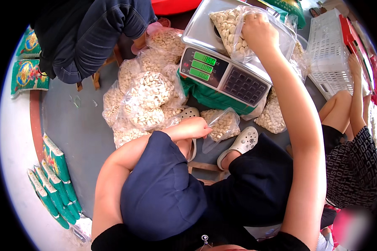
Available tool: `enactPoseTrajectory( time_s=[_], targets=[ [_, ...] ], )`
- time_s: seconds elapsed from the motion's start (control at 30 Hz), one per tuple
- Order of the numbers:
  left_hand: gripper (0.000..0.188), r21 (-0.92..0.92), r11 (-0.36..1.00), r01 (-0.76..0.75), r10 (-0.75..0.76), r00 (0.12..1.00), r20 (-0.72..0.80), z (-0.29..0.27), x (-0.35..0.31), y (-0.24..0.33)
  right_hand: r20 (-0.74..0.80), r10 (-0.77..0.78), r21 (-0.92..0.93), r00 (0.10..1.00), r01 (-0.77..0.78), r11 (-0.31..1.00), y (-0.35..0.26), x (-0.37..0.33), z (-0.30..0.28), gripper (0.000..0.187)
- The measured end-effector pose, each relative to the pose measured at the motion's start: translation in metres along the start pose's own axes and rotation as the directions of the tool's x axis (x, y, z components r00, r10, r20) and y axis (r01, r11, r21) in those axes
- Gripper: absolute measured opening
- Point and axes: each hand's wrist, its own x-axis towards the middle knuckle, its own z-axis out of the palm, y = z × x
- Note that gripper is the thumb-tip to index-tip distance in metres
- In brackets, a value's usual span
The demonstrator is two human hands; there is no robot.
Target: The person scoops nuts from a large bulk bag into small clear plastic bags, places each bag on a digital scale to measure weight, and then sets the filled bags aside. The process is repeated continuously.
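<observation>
A clear plastic bag of pale pistachio-like nuts [226, 27] lies on the steel pan of a digital scale [205, 67]. My right hand [259, 32] is closed at this bag's open end, with plastic bunched around the fingers; the fingertips are partly hidden. Past my left knee, my left hand [195, 128] is held low with its fingers curled. Just beside its fingertips, a smaller bag of the same nuts [223, 125] rests on the floor between my feet. Whether the left fingers grip anything is hidden.
Several filled nut bags [148, 94] are heaped left of the scale. Green printed packs [56, 175] stand along the left wall. A white plastic crate [329, 50] is at the right, near another person's arm [356, 88]. Someone in dark trousers [100, 42] sits at far left.
</observation>
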Motion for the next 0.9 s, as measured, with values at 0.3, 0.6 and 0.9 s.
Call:
enactPoseTrajectory(
  time_s=[0.3, 0.6, 0.9],
  targets=[
    [0.037, -0.01, 1.0, -0.021, 0.021, 1.0, -0.015, 0.004, 0.006, -0.005, -0.206, -0.141, 0.152, 0.968, 0.174, 0.973, 0.063, 0.034, 0.016, 0.027],
    [0.036, 0.008, 0.999, -0.034, 0.034, 0.998, -0.045, 0.002, 0.004, -0.008, 0.555, -0.317, 0.802, 0.769, -0.394, 0.449, 0.039, -0.079, -0.108, 0.025],
    [0.035, -0.018, 1.0, -0.002, 0.001, 1.0, -0.023, 0.002, 0.007, -0.012, 0.725, -0.67, 0.688, 0.16, -0.133, 0.713, -0.018, -0.141, -0.006, 0.032]
  ],
)
